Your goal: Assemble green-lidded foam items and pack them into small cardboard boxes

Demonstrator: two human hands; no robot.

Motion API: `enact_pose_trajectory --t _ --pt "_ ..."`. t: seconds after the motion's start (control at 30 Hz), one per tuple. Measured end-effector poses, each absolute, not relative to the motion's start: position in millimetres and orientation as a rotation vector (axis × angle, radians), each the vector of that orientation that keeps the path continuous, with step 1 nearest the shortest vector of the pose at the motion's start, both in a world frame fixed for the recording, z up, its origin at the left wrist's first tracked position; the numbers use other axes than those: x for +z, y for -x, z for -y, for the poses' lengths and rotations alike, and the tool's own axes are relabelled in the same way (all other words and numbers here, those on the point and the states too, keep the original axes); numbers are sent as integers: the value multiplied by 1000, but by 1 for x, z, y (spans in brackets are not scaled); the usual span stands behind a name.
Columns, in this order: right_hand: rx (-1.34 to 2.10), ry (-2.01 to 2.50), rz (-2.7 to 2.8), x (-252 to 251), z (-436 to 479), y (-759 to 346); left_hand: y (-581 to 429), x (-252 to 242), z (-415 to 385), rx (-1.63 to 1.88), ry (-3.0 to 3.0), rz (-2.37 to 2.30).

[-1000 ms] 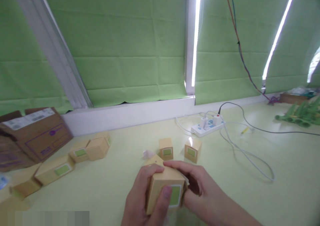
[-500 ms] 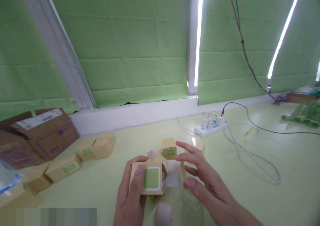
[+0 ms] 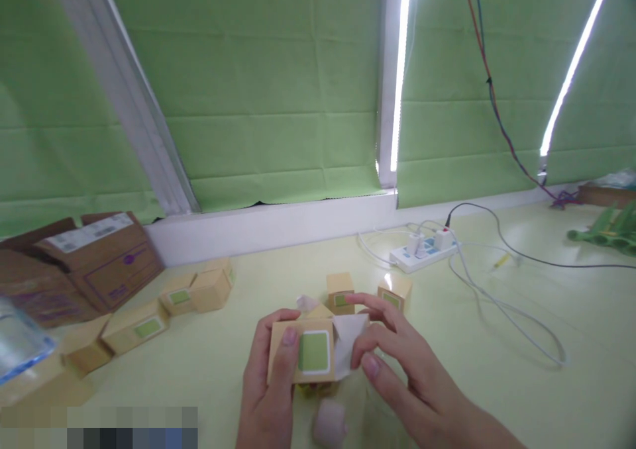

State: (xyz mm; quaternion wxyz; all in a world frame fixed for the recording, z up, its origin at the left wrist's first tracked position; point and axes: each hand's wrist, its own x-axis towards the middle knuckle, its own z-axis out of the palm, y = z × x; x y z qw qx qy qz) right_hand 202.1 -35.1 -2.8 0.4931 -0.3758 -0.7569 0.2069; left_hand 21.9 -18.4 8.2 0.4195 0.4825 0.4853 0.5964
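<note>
My left hand (image 3: pixel 271 386) grips a small tan cardboard box (image 3: pixel 303 351) with a green label facing me, thumb on its front. A white flap (image 3: pixel 348 343) sticks out at the box's right end. My right hand (image 3: pixel 402 363) pinches that flap between thumb and fingers. A small pink cylinder (image 3: pixel 329 424) lies on the table just below the box. Behind the box stand two more small tan boxes (image 3: pixel 340 293) (image 3: pixel 395 292).
Several tan boxes (image 3: pixel 139 326) lie at the left, beside a brown shipping carton (image 3: pixel 94 260). A white power strip (image 3: pixel 422 251) with trailing cables sits at the back right. Green parts (image 3: pixel 603 230) lie at the far right. Green blinds cover the windows.
My left hand turned the box so its green label faces me and its end opened. My right hand let go, then closed on the white flap. The pink cylinder appeared below.
</note>
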Motion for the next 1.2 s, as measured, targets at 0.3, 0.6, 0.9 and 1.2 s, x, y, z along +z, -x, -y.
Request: enact_pose_trajectory --t 0.3,0.6,0.9,1.2 --pt "466 910 1744 -9 28 -198 -29 3 24 1604 -1227 -1238" --pt "824 933 1567 -5 26 -197 -35 1 33 1593 -1395 -1238" --pt "977 914 1178 -6 17 -203 -26 6 26 1598 -1249 -1197" --pt "1116 838 751 -13 13 -205 -4 5 -3 1717 -928 -1108"
